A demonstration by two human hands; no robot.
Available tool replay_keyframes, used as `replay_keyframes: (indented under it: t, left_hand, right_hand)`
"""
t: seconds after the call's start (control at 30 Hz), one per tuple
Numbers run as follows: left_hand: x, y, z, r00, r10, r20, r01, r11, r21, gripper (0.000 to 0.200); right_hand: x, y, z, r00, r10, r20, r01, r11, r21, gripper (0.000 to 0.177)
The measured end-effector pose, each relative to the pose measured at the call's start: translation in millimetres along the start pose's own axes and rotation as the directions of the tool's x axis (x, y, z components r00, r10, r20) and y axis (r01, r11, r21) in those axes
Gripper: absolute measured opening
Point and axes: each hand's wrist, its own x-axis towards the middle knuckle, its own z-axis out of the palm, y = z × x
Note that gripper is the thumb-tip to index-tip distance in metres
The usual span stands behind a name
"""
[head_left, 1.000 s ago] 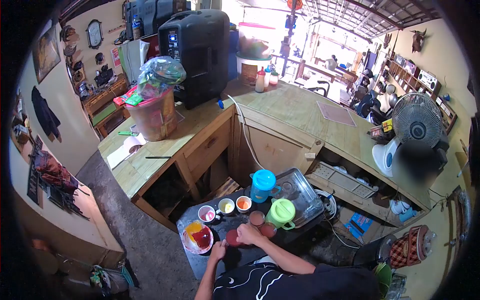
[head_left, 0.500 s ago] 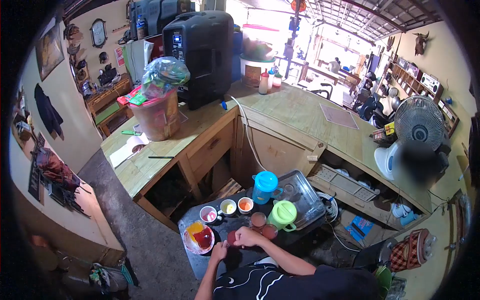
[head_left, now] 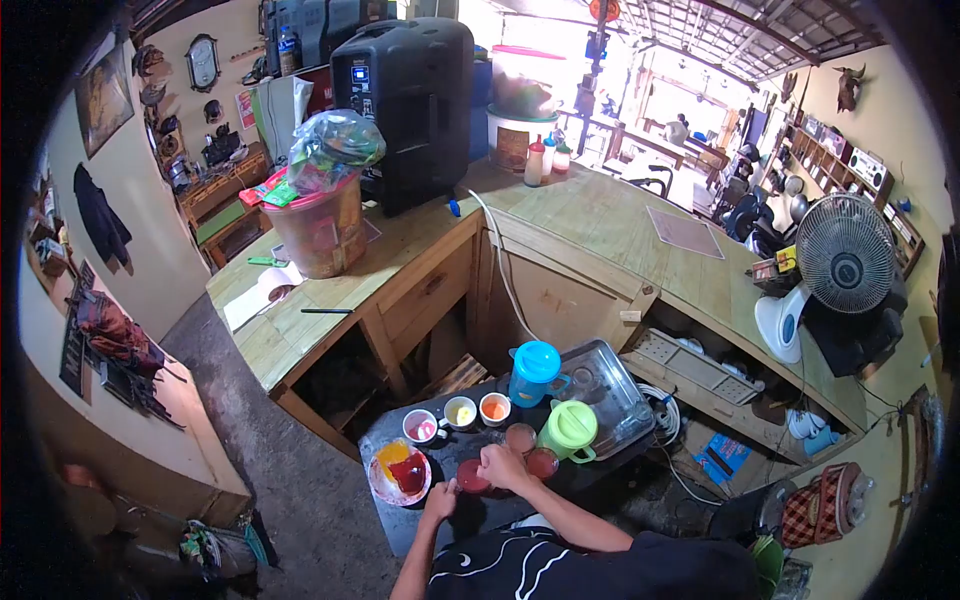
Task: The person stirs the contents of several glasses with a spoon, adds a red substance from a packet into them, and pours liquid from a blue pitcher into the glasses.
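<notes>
My left hand (head_left: 440,500) is closed beside a glass of red drink (head_left: 473,477); what its fingers hold is too small to name. Over that glass's right side, my right hand (head_left: 504,468) is closed, its fingertips hidden. Two more glasses stand near it, one behind (head_left: 520,437) and one at the right (head_left: 542,462). A plate (head_left: 380,487) with yellow and red pieces lies left of my hands. Behind are three white cups, with pink (head_left: 421,427), yellow (head_left: 460,413) and orange (head_left: 494,408) contents. A green pitcher (head_left: 570,430) and a blue pitcher (head_left: 537,373) stand to the right.
A metal tray (head_left: 625,430) lies at the dark table's right end. Beyond is a wooden counter (head_left: 590,215) with a black speaker (head_left: 425,120), a tub (head_left: 318,230) and a fan (head_left: 845,255). A coiled white cable (head_left: 668,415) hangs beside the tray. A person sits far back.
My right hand has shifted slightly right and up, showing more of the red glass. The whole view has moved a little.
</notes>
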Motion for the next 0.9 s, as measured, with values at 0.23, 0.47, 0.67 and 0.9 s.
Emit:
replay_keyframes:
  t: [0.23, 0.47, 0.67, 0.9]
  left_hand:
    - [-5, 9, -3, 0.999, 0.031, -0.005, -0.031, 0.999, 0.021, 0.051]
    - [2, -3, 1, 0.999, 0.031, 0.01, -0.031, 0.999, -0.026, 0.052]
    - [14, -24, 10, 1.0, 0.028, 0.01, -0.028, 0.998, -0.048, 0.053]
    - [2, 1, -2, 0.998, 0.05, 0.027, -0.05, 0.999, -0.023, 0.051]
  right_hand:
    - [2, 9, 6, 0.923, 0.027, 0.385, -0.149, 0.945, 0.291, 0.018]
    - [-1, 7, -1, 0.955, 0.0, 0.297, -0.039, 0.991, 0.125, 0.018]
    - [0, 13, 10, 0.999, 0.039, 0.014, -0.041, 0.976, 0.214, 0.02]
    - [3, 15, 2, 0.936, -0.096, 0.339, -0.019, 0.947, 0.32, 0.019]
